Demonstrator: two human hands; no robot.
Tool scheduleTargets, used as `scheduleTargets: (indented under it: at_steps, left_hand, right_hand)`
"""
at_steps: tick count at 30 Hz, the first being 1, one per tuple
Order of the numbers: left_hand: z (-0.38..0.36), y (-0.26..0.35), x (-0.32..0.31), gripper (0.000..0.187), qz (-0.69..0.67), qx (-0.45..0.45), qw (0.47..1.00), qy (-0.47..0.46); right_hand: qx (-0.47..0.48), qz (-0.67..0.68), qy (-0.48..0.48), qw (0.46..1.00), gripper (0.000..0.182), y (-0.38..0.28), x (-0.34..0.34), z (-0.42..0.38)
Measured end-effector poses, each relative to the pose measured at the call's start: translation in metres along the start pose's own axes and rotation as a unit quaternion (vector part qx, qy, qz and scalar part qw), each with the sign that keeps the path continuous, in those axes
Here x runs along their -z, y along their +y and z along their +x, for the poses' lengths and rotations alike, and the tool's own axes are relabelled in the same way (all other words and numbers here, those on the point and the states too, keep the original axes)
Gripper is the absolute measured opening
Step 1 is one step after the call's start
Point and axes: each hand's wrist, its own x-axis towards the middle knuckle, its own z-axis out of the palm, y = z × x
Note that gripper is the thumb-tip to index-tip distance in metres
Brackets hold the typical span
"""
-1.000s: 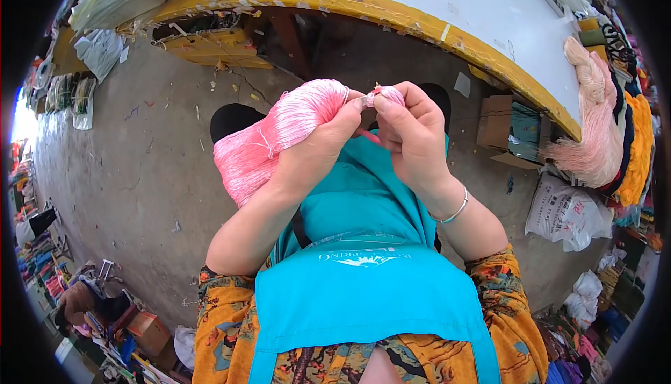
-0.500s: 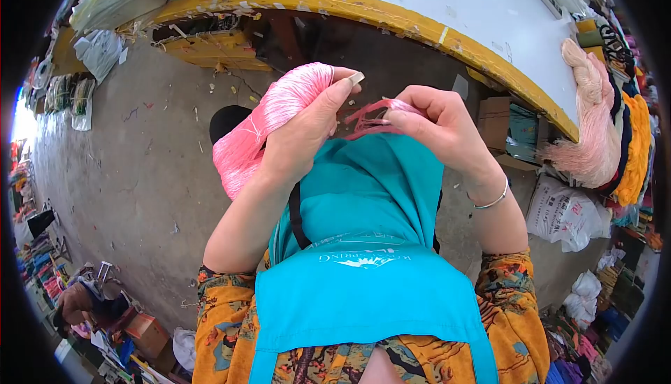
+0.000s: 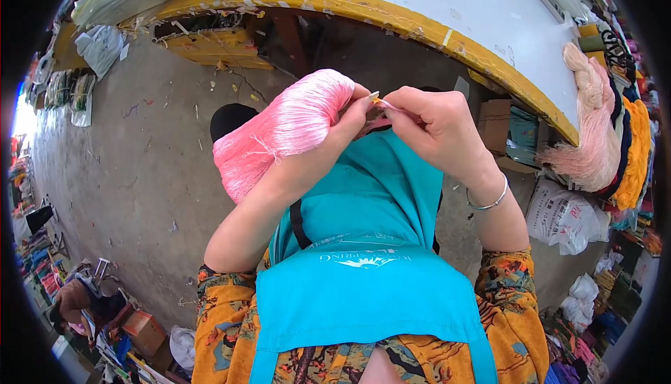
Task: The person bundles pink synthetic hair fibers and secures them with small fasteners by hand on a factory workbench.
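Note:
A thick skein of shiny pink thread (image 3: pixel 290 122) lies bunched over my left hand (image 3: pixel 332 140), which is closed around it. Between my left thumb and forefinger sticks out a small pale flat piece (image 3: pixel 374 96). My right hand (image 3: pixel 442 126) is closed in a pinch on pink thread (image 3: pixel 383 106), right beside that piece, so the fingertips of both hands nearly meet. A short loose tuft hangs off the skein near my left wrist. Below both hands is the turquoise apron (image 3: pixel 363 195).
A white table with a yellow edge (image 3: pixel 419 34) curves across the front. Pale pink skeins (image 3: pixel 590 118) and orange yarn (image 3: pixel 632 153) hang at its right end, above a white plastic bag (image 3: pixel 566 212). Another person (image 3: pixel 80 300) is at the lower left.
My left hand has turned and moved right with the skein, bringing the pale piece up to my right fingertips. The pink loops between the hands have drawn in close.

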Motion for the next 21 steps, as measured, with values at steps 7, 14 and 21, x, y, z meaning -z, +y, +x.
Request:
scheduleTargets:
  at_steps: [7, 14, 21]
  left_hand:
    - [0.001, -0.012, -0.002, 0.013, -0.011, 0.010, 0.999, -0.042]
    - [-0.003, -0.009, -0.003, 0.023, -0.047, 0.048, 0.994, -0.090]
    - [-0.007, -0.002, -0.003, 0.016, 0.099, -0.013, 0.995, -0.027]
  right_hand:
    - [0.028, -0.045, 0.020, 0.998, 0.008, 0.007, 0.001, -0.002]
    - [0.024, -0.014, 0.018, 0.999, 0.009, 0.008, -0.001, -0.004]
    - [0.026, -0.059, 0.032, 0.997, 0.005, 0.006, -0.005, -0.004]
